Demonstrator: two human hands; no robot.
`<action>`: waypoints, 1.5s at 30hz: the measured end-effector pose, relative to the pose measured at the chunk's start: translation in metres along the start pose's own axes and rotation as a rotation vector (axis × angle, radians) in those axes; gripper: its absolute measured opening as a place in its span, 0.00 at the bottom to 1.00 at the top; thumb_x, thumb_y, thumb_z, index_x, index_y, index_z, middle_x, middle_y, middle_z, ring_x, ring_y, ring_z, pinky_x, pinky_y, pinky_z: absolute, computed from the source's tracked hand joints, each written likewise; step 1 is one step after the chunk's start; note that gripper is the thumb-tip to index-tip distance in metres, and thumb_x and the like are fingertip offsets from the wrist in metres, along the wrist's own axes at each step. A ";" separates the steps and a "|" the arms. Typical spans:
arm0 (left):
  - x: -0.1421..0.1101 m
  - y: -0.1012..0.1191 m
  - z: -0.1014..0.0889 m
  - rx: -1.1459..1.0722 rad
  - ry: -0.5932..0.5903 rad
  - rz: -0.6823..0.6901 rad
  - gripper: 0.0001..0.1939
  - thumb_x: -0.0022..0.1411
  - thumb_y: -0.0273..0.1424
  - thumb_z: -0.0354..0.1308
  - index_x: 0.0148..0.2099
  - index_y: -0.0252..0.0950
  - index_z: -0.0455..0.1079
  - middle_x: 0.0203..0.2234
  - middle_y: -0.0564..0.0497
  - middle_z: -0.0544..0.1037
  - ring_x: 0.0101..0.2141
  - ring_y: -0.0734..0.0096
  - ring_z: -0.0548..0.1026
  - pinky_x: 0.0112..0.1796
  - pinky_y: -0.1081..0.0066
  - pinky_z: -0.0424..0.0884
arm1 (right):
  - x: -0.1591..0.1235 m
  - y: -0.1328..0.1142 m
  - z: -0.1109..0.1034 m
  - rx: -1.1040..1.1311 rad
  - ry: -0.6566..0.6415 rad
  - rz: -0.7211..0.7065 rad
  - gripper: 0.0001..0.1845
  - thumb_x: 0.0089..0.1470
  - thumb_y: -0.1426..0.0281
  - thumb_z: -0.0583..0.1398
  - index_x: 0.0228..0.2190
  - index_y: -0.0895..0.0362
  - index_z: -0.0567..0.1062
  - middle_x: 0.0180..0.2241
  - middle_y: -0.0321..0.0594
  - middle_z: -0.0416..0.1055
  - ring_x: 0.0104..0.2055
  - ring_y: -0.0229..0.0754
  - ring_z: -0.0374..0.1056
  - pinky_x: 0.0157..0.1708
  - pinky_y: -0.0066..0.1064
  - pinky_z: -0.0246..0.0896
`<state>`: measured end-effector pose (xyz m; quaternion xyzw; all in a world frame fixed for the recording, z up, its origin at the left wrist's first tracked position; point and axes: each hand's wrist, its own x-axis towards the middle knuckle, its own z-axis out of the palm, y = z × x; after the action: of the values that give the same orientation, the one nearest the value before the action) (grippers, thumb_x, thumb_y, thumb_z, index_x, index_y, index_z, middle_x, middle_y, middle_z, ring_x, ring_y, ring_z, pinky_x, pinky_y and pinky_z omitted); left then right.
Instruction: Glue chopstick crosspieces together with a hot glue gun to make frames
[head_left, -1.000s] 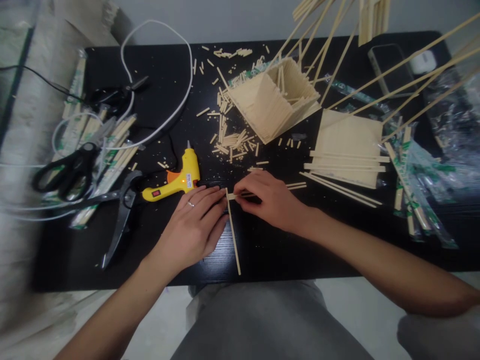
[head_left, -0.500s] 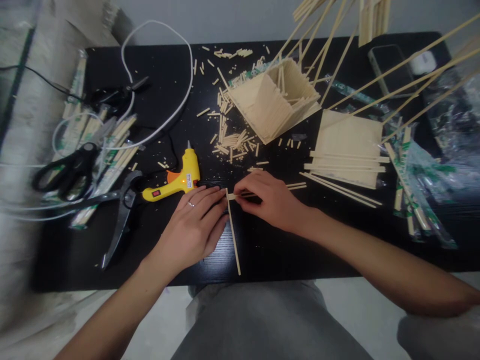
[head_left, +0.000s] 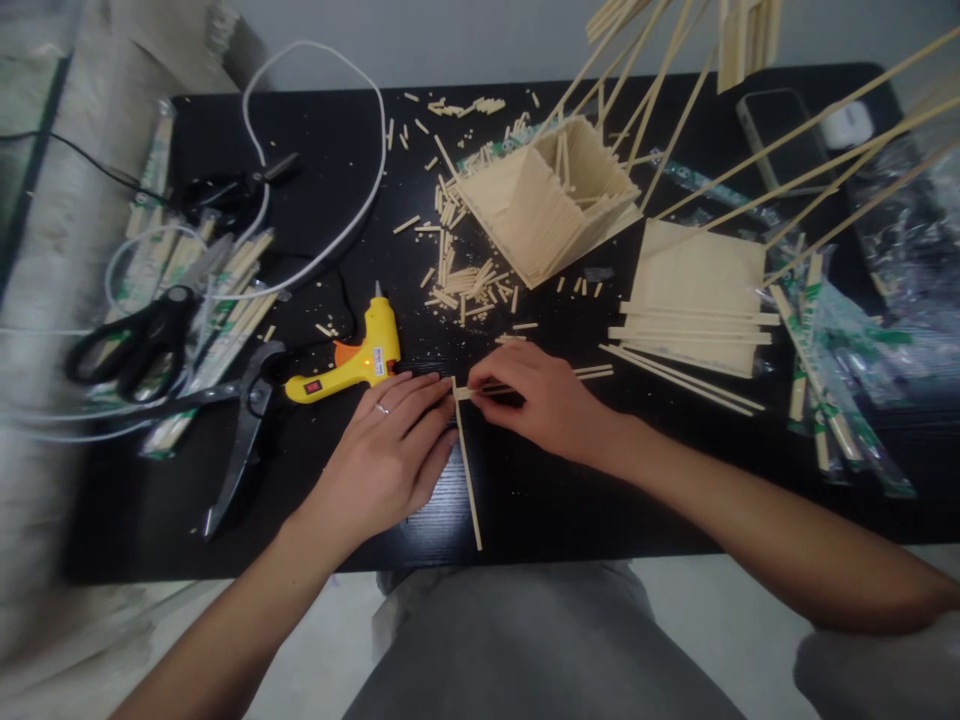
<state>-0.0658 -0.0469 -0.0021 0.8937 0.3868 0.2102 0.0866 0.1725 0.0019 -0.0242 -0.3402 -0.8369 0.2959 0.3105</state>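
A thin wooden stick (head_left: pixel 469 475) lies lengthwise on the black table, pointing towards me. My left hand (head_left: pixel 390 440) rests flat beside its far end, fingers stretched out, with the fingertips touching the stick. My right hand (head_left: pixel 532 400) is closed in a pinch on another wooden stick (head_left: pixel 463 394), laid crosswise so its end meets the first stick near the top. Further sticks (head_left: pixel 596 372) emerge from behind the right hand; how they lie under it is hidden. Left of my left hand lies a yellow glue gun (head_left: pixel 349 365), its nozzle pointing away from me.
A box built of sticks (head_left: pixel 559 200) stands at the back among cut stick pieces (head_left: pixel 465 285). On the right are a flat stick panel (head_left: pixel 697 270) and wrapped chopsticks (head_left: pixel 821 370). Scissors (head_left: pixel 150 335), pruning shears (head_left: pixel 247 420) and a white cable (head_left: pixel 367 210) lie left. Long sticks jut over the table.
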 end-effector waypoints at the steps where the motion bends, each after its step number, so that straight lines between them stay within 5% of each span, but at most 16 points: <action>1: 0.000 0.000 0.000 -0.001 0.004 -0.001 0.15 0.71 0.26 0.61 0.58 0.29 0.77 0.56 0.36 0.82 0.59 0.48 0.78 0.63 0.45 0.73 | 0.000 0.000 0.000 0.004 -0.001 0.000 0.05 0.67 0.75 0.63 0.40 0.54 0.74 0.39 0.39 0.80 0.43 0.45 0.73 0.47 0.37 0.66; 33: -0.001 0.000 0.000 -0.025 -0.009 -0.022 0.17 0.71 0.26 0.61 0.60 0.33 0.76 0.57 0.38 0.81 0.60 0.47 0.78 0.63 0.42 0.73 | 0.001 -0.002 -0.004 0.027 -0.011 0.029 0.03 0.66 0.73 0.62 0.41 0.55 0.73 0.40 0.42 0.78 0.44 0.46 0.73 0.46 0.38 0.68; 45: 0.000 0.000 0.000 -0.004 -0.015 -0.018 0.17 0.71 0.26 0.60 0.60 0.33 0.75 0.57 0.38 0.81 0.60 0.48 0.78 0.63 0.42 0.72 | 0.001 -0.002 -0.004 0.085 0.007 0.083 0.13 0.59 0.80 0.57 0.45 0.55 0.72 0.40 0.42 0.77 0.41 0.44 0.73 0.42 0.36 0.69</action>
<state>-0.0662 -0.0467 -0.0021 0.8915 0.3939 0.2034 0.0934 0.1741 0.0021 -0.0197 -0.3622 -0.8076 0.3425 0.3150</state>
